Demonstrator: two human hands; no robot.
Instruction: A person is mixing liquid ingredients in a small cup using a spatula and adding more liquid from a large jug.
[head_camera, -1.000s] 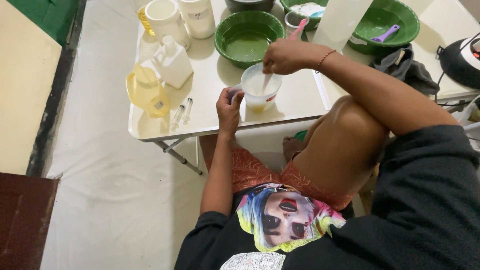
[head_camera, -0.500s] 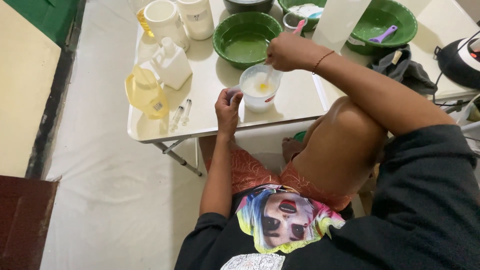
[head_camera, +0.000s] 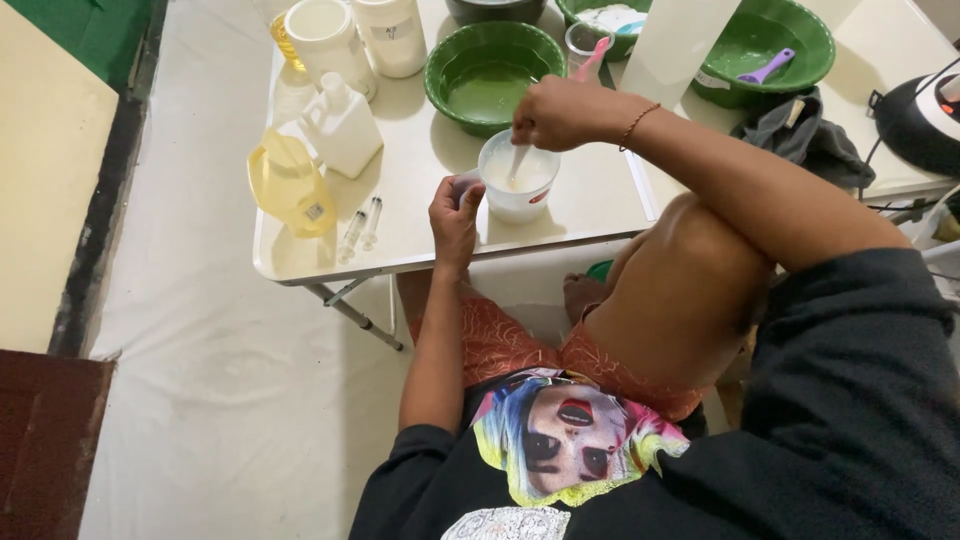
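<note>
On the pale tabletop (head_camera: 590, 200) a white cup (head_camera: 517, 178) of milky liquid stands near the front edge. The right hand (head_camera: 562, 112) hovers over it, fingers pinched on a white spoon (head_camera: 514, 165) dipped into the cup. The left hand (head_camera: 455, 212) is curled around the cup's handle side, touching it. Left of them lie two syringes (head_camera: 361, 227), a yellow oil bottle (head_camera: 290, 185) with a small square label, and a white jug (head_camera: 340, 125); a green bowl (head_camera: 489, 62) sits behind
</note>
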